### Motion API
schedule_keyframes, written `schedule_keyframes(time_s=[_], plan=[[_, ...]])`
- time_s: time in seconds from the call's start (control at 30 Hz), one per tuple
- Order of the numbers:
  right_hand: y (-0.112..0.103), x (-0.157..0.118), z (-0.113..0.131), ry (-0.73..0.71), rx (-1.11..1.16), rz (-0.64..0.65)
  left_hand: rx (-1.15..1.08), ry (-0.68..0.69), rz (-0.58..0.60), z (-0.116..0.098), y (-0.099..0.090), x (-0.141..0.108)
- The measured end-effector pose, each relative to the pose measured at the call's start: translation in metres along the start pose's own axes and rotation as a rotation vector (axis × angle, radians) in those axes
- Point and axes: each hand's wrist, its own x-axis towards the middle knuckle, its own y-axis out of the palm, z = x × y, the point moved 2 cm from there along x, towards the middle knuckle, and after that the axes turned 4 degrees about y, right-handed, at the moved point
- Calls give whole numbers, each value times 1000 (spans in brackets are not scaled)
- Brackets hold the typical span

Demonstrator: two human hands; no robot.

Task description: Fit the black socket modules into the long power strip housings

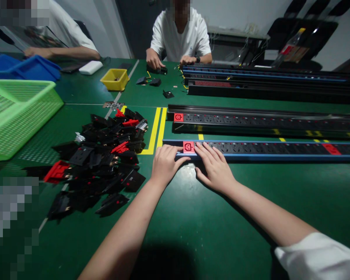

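Note:
A long blue-edged power strip (280, 156) lies across the table, with black sockets along it. Near its left end sits a red socket module (188, 147). My left hand (165, 161) grips that end, thumb along the near edge and fingers over the channel beside the red module. Just right of the module, my right hand (214, 165) rests its outstretched fingers on the black sockets, the thumb apart at the near side. To the left is a loose pile of black and red socket modules (81, 155).
Behind lies a black power strip (236, 118), with more strips (251, 91) farther back. A green basket (23, 116), blue bins (32, 70) and a yellow bin (115, 79) stand left. Across the table, a person's hand (154, 60) touches a black part; another person sits left.

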Motion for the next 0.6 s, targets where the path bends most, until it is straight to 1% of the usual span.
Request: schedule_keyframes(time_s=[0.13, 0.47, 0.53, 0.6], plan=[[1, 0, 0, 11, 7, -11, 4, 53, 27, 1, 0, 0], [2, -3, -3, 108, 8, -118, 127, 165, 136, -2, 1, 0], [1, -3, -2, 97, -2, -113, 134, 163, 147, -2, 1, 0], [0, -2, 0, 39, -14, -73, 123, 151, 151, -2, 0, 0]])
